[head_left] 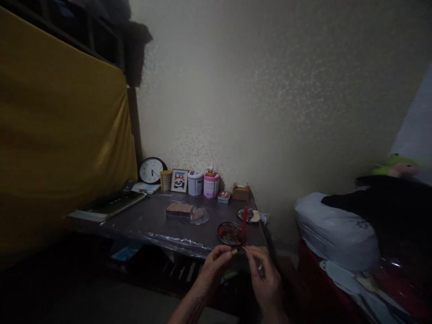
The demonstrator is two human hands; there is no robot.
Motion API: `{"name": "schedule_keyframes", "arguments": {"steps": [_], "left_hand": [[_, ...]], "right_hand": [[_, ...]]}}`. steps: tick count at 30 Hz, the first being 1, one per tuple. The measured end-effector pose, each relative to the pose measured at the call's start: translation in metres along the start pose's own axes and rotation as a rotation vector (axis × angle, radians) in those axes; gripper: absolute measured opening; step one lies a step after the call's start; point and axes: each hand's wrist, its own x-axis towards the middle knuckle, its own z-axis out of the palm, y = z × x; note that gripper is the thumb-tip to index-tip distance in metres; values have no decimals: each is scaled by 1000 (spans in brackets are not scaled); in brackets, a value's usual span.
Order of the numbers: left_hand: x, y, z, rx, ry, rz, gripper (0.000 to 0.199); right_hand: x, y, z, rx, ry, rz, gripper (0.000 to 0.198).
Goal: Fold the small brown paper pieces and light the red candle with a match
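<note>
- Stick (245,249): a thin pale sliver, pinched between your two hands just near of the table's near right corner. I judge it light, stiff and easy to snap, so hold it close to its ends with the fingertips and do not squeeze hard. The dim light hides what it is made of.
- Far left, a yellow cloth (60,135) hangs over a dark frame, and a flat dark book (108,204) lies on the left end of the table (151,222).
- Along the far edge, left to right: a round clock (151,170), a small framed panda picture (179,181), a white tin (195,183), a pink tin (211,185) and a small cardboard box (240,192).
- Mid-table lies a flat block in clear wrap (180,210).
- Your left hand (214,265) is curled nearly closed, thumb and forefinger pinching a small pale piece (234,252) at the stick's left end.
- A round dish (230,233) of dark bits sits just far of your hands, with a red upright piece (244,220) at its right rim; a second small dish (249,215) lies beyond it.
- Your right hand (266,276) is likewise mostly closed, fingertips gripping the stick's right part.
- Far right, a white bundle (334,229) rests on a bed, well apart from the table.
</note>
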Motion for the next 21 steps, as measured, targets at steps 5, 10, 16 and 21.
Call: {"name": "schedule_keyframes", "arguments": {"steps": [5, 10, 16, 21], "left_hand": [[1, -3, 0, 33, 24, -17, 22], [3, -4, -1, 41, 41, -31, 25], [3, -7, 1, 23, 21, -17, 21], [2, -9, -2, -18, 5, -18, 18]], "right_hand": [[1, 3, -2, -75, -7, 10, 15], [10, -8, -12, -43, 67, -54, 10], [3, -8, -6, -41, -5, -88, 11], [-3, 1, -1, -51, -24, -40, 12]]}}
